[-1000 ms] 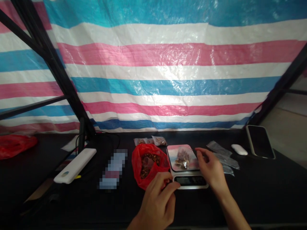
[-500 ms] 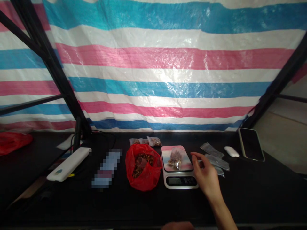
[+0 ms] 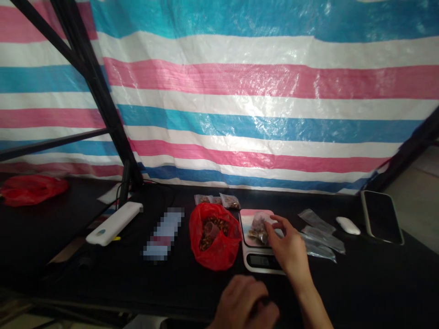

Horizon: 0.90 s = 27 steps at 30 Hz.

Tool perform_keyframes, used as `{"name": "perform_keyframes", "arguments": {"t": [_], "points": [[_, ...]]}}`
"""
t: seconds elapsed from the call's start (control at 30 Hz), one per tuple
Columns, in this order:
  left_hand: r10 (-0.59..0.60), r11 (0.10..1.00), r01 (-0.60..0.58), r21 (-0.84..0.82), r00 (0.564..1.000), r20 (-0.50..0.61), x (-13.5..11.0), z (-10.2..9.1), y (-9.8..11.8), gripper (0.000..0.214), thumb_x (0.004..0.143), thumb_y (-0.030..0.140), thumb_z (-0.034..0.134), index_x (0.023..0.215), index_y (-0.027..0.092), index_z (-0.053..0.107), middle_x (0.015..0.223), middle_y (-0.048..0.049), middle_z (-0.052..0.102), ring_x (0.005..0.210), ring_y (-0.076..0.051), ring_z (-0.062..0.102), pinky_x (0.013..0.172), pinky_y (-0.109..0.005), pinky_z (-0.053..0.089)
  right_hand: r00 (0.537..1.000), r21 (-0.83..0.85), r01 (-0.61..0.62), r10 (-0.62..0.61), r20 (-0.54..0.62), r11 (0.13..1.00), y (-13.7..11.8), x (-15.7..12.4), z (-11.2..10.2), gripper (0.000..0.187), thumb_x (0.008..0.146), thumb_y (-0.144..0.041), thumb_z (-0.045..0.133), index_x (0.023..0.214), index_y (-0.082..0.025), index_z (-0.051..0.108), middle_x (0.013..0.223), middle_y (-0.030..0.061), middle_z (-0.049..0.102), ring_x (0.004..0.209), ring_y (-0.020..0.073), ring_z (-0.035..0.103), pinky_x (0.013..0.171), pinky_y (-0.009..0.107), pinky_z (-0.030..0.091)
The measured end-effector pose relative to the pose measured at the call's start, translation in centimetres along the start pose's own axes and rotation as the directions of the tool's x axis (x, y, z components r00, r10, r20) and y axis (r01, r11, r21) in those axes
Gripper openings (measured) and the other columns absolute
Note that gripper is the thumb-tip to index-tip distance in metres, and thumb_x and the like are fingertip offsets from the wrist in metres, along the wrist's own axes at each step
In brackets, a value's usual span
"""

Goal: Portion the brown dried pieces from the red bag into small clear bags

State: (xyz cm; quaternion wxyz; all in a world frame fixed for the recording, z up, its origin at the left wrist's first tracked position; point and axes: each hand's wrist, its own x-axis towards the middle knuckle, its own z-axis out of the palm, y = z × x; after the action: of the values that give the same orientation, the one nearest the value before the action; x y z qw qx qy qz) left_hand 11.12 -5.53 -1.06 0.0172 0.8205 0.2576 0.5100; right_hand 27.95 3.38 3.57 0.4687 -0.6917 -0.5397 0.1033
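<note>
A white kitchen scale stands on the black table, its plate striped with reflections. On it sits a small clear plastic bag with brownish bits inside. My right hand reaches in from the right, thumb and forefinger closed on the bag's right edge. My left hand is at the bottom, in front of the scale, with bent fingers blurred by motion; whether it holds anything is hidden. Left of the scale, an open red plastic bag contains brown bits and a small clear cup.
Several filled small bags lie behind the red bag. Flat clear bags, a white oval object and a phone are on the right. A white elongated device and another red bag are left. Striped sheeting hangs behind.
My right hand has moved left from beside the scale onto the small bag. My left hand has risen into view from the bottom edge. The whole view has shifted slightly.
</note>
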Motion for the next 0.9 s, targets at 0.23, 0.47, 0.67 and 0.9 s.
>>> {"name": "perform_keyframes", "arguments": {"t": [0.23, 0.47, 0.67, 0.9], "points": [[-0.318, 0.87, 0.347, 0.349, 0.938, -0.139, 2.9, -4.5, -2.8, 0.042, 0.095, 0.01, 0.047, 0.136, 0.015, 0.051, 0.129, -0.0155, 0.067, 0.123, -0.026, 0.062, 0.102, -0.043, 0.054, 0.998, 0.488, -0.02, -0.012, 0.062, 0.873, -2.7, -0.6, 1.0, 0.047, 0.08, -0.055, 0.071, 0.112, -0.02, 0.067, 0.099, 0.0098, 0.075, 0.087, 0.0235, 0.072, 0.075, 0.033, 0.057], [-0.452, 0.809, 0.4, 0.431, 0.892, 0.023, 0.7, -4.9, -3.7, 0.045, 0.095, 0.016, 0.046, 0.14, 0.014, 0.051, 0.124, -0.0124, 0.073, 0.111, -0.032, 0.069, 0.096, -0.051, 0.057, 0.962, 0.537, -0.021, -0.129, 0.241, 0.843, -5.3, -1.5, 3.0, 0.035, 0.083, -0.05, 0.071, 0.104, -0.022, 0.074, 0.102, 0.0092, 0.077, 0.085, 0.0217, 0.073, 0.077, 0.032, 0.058], [-0.692, 0.71, 0.672, 0.208, 0.721, 0.031, 1.7, -6.3, -3.5, 0.036, 0.102, 0.029, 0.041, 0.128, 0.016, 0.061, 0.126, -0.0127, 0.071, 0.12, -0.032, 0.063, 0.11, -0.057, 0.046, 0.879, 0.473, -0.057, -0.181, 0.442, 0.879, -6.4, -2.0, 3.8, 0.034, 0.082, -0.048, 0.069, 0.1, -0.019, 0.076, 0.091, 0.008, 0.078, 0.076, 0.0214, 0.071, 0.07, 0.031, 0.057], [-0.756, 0.653, 0.758, 0.007, 0.651, 0.071, 2.6, -6.7, -2.3, 0.032, 0.1, 0.027, 0.042, 0.122, 0.021, 0.065, 0.105, -0.0111, 0.069, 0.102, -0.028, 0.063, 0.093, -0.051, 0.054, 0.893, 0.324, 0.05, -0.187, 0.41, 0.945, -6.9, -2.4, 3.7, 0.035, 0.083, -0.046, 0.061, 0.099, -0.02, 0.078, 0.099, 0.0101, 0.079, 0.077, 0.0227, 0.072, 0.071, 0.033, 0.058]]}}
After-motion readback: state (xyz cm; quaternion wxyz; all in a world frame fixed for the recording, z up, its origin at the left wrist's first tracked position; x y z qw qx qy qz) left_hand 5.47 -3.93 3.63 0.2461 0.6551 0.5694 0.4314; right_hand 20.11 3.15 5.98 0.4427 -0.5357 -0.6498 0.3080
